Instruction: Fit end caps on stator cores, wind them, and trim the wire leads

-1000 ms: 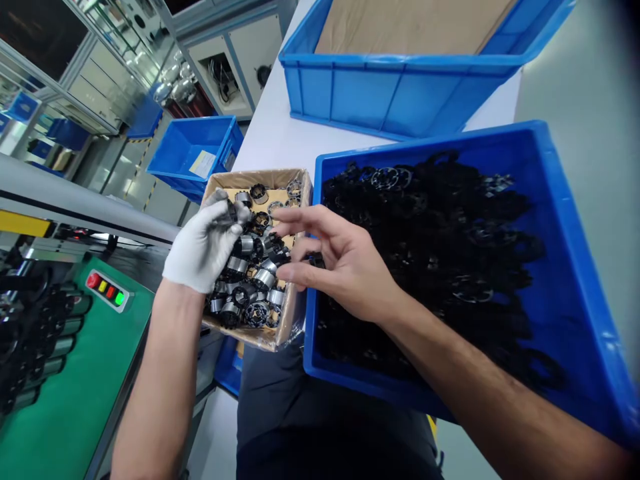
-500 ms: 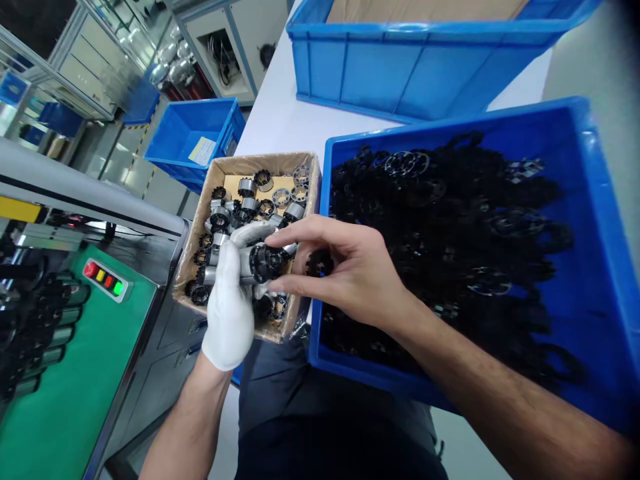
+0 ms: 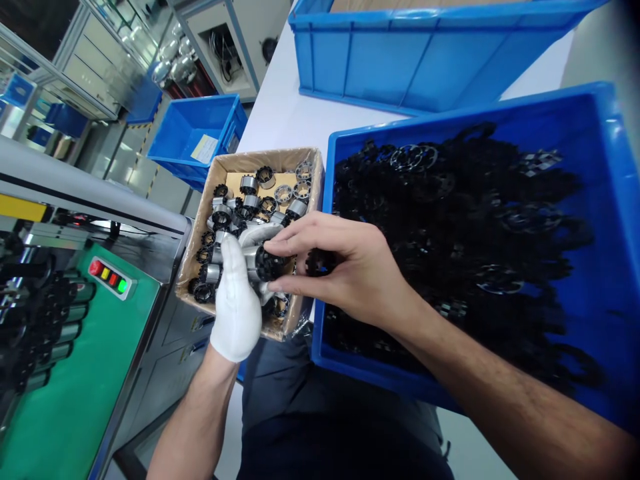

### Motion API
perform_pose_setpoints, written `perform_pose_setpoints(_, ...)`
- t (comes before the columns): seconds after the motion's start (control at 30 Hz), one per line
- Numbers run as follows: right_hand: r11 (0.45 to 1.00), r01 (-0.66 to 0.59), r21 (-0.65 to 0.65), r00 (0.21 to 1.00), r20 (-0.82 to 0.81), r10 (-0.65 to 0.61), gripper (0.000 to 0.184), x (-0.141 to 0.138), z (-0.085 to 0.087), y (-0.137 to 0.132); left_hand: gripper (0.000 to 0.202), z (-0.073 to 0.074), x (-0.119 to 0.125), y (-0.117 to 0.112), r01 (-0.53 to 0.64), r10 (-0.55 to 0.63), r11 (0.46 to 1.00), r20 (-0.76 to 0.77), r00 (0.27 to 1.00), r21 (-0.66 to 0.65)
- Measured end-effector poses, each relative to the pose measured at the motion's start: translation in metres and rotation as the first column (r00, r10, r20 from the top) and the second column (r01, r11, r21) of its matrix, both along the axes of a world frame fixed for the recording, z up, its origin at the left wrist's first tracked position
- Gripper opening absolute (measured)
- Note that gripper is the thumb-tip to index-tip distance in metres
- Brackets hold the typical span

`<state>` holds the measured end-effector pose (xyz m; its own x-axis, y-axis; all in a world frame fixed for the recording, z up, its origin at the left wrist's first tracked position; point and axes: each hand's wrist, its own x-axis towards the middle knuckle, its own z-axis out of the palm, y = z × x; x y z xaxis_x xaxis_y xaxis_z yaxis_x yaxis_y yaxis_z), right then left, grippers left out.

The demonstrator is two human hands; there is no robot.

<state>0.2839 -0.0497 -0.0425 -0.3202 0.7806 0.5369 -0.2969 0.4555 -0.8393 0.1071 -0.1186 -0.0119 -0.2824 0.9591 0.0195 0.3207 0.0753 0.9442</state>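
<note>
My left hand [image 3: 235,307], in a white glove, is closed around a silver metal cylinder [image 3: 253,262] that looks like a motor stator core. A toothed black plastic ring [image 3: 271,264] sits at the cylinder's right end. My bare right hand [image 3: 357,267] pinches that ring between thumb and fingers. A second black toothed ring [image 3: 317,262] shows inside the curl of the right hand's other fingers. Both hands are above a cardboard box [image 3: 197,230] lined with clear plastic, where several similar silver cores with black ends [image 3: 249,185] lie.
At right, a blue bin [image 3: 450,113] holds a heap of black plastic rings [image 3: 415,213]. Behind it stands another blue crate [image 3: 370,63], and an open blue tote [image 3: 170,137] is beyond the box. A green work surface [image 3: 110,340] with a button panel [image 3: 111,278] lies at left.
The view has shifted slightly. The left hand and the cylinder have moved a little to the right relative to the right hand, which keeps its pinch on the black ring.
</note>
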Motion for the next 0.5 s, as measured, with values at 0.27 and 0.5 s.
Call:
perform_pose_setpoints(0.27,0.998,-0.058,0.015,0.998,0.006,0.058,0.038,0.003,0.002,0.001,0.062,0.001,-0.01,-0.002,0.081,-0.073,0.994,0.1,0.992,-0.071)
perform_pose_setpoints(0.5,0.996,-0.092,-0.013,0.995,0.043,0.092,0.032,0.0,-0.003,0.001,0.053,0.004,-0.013,-0.006,0.161,-0.151,0.986,0.168,0.974,-0.047)
